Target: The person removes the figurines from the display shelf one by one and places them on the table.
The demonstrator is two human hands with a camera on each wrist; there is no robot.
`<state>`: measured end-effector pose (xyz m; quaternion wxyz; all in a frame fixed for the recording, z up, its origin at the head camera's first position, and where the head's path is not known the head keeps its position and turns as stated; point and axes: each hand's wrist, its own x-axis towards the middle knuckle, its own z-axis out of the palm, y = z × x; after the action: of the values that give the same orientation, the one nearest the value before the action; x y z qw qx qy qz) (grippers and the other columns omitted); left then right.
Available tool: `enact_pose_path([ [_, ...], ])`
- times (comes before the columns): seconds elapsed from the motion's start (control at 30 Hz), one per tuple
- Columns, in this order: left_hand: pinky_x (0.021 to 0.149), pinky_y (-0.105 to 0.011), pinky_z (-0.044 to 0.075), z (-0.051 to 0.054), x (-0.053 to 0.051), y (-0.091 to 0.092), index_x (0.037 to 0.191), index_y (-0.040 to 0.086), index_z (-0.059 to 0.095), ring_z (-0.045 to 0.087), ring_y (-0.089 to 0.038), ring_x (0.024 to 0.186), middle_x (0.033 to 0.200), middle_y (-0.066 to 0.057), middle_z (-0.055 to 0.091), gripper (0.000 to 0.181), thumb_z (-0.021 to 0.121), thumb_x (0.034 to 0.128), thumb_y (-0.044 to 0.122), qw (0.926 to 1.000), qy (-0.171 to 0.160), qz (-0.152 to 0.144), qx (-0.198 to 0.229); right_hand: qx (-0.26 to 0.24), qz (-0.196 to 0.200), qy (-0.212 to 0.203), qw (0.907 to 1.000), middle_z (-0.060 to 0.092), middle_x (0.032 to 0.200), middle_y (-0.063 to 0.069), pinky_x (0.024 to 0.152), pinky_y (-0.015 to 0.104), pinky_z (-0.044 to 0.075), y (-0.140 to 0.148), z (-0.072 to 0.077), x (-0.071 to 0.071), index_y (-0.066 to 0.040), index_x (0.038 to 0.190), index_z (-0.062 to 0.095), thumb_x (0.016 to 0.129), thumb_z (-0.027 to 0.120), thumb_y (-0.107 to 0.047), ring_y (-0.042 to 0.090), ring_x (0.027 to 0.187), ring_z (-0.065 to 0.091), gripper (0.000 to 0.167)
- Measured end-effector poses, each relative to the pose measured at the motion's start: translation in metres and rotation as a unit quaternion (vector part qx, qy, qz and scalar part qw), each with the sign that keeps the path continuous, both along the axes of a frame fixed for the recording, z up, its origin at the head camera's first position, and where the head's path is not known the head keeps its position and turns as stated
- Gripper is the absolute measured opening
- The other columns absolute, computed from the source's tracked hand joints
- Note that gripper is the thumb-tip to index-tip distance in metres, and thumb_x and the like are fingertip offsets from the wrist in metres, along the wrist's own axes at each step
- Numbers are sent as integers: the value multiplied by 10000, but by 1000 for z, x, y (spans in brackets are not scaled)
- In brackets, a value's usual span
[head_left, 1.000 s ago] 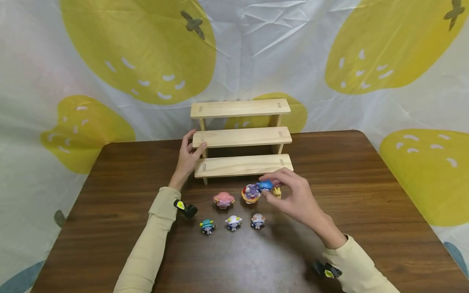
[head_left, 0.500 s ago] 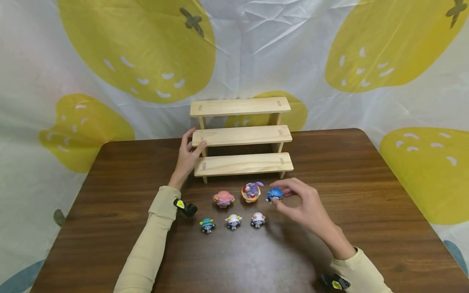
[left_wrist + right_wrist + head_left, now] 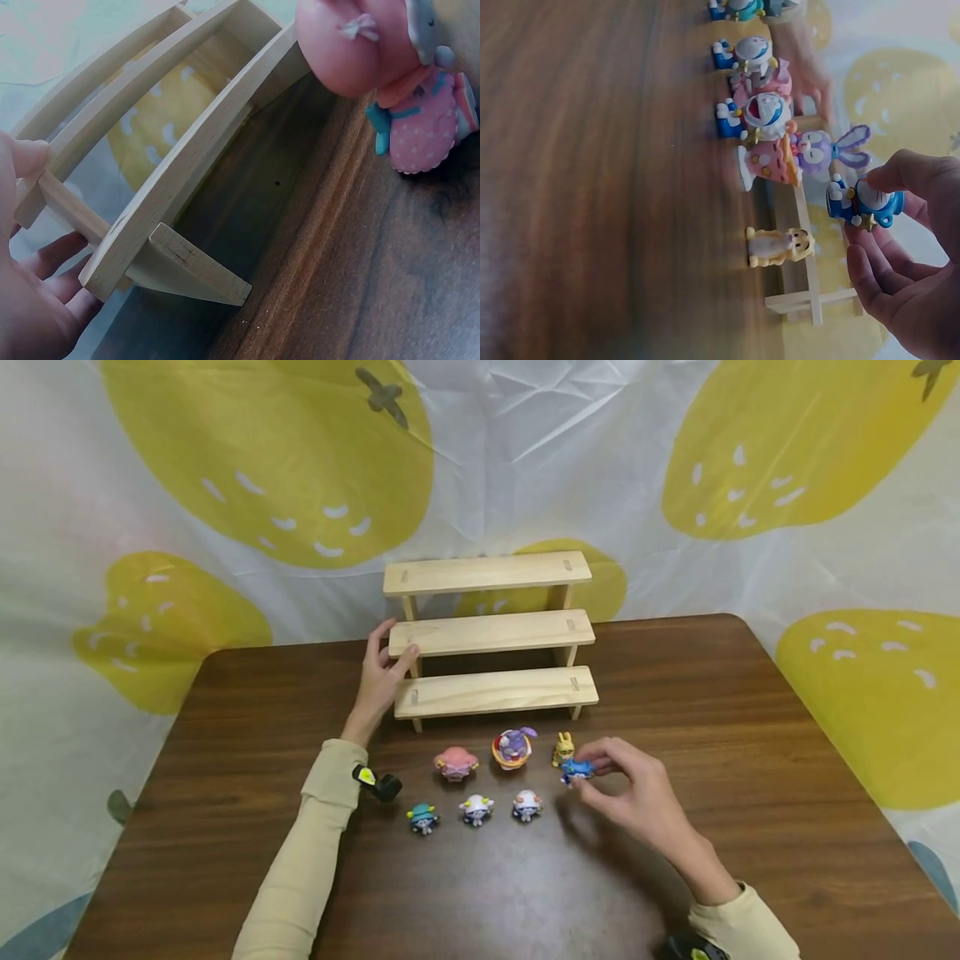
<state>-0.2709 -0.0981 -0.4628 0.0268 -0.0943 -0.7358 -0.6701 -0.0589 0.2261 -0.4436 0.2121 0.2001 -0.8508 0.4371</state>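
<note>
My right hand pinches a small blue figurine between thumb and fingers. The right wrist view shows the figurine held off the table, with a white face and a gold star-shaped bit. Just behind it in the head view stands a yellow rabbit-like figurine. My left hand grips the left end of the middle step of a three-step wooden display stand. In the left wrist view its thumb lies on the step and its fingers reach beneath.
Before the stand are a pink figurine and a purple rabbit in a cup. Nearer stand a teal-capped figurine, a white one with yellow horns and a white one with orange horns. A patterned cloth hangs behind the table.
My right hand has carried the blue figurine right and toward me, away from beside the purple rabbit, revealing the yellow figurine. The left hand keeps its grip on the stand.
</note>
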Motion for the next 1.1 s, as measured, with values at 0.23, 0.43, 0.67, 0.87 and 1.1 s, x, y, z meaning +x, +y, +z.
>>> enact_pose_path([
  [0.23, 919, -475, 484, 1, 2, -4, 1583, 136, 290, 609, -229, 1054, 1228, -262, 598, 635, 597, 1029, 182, 10000, -15, 26, -31, -1, -30, -369, 9993, 730, 952, -8, 755, 307, 594, -1, -7, 7, -117, 1006, 713, 724, 850, 80, 133, 818, 700, 370],
  [0.43, 945, -515, 464, 1, 3, -7, 1582, 127, 287, 581, -117, 1015, 1252, -262, 586, 635, 596, 1030, 171, 10000, 15, 4, 62, 29, -27, -715, 9974, 723, 936, -21, 752, 372, 602, -4, -19, 7, -108, 984, 705, 726, 833, 99, 128, 821, 700, 355],
  [0.67, 959, -524, 460, 1, 4, -6, 1594, 145, 273, 572, -138, 1042, 1293, -284, 568, 649, 590, 1030, 193, 10000, -83, -50, 1, 188, -92, -935, 9954, 717, 922, -28, 748, 355, 597, -3, -31, 10, -115, 964, 703, 716, 834, 98, 117, 811, 692, 352],
  [0.87, 977, -572, 448, 17, 13, -4, 1591, 109, 270, 578, -91, 990, 1290, -310, 563, 656, 595, 1023, 150, 9996, -190, -176, 71, 182, -166, -1177, 9927, 727, 932, -26, 754, 337, 596, -2, -36, 11, -126, 966, 700, 719, 840, 79, 117, 822, 695, 350],
  [1.1, 937, -492, 481, 16, 15, -4, 1592, 114, 274, 583, -54, 971, 1267, -287, 581, 651, 591, 1025, 155, 9998, -158, -103, 14, 167, -144, -1268, 9917, 737, 923, -6, 740, 337, 595, -2, -36, 12, -127, 963, 699, 730, 853, 54, 159, 815, 704, 333],
])
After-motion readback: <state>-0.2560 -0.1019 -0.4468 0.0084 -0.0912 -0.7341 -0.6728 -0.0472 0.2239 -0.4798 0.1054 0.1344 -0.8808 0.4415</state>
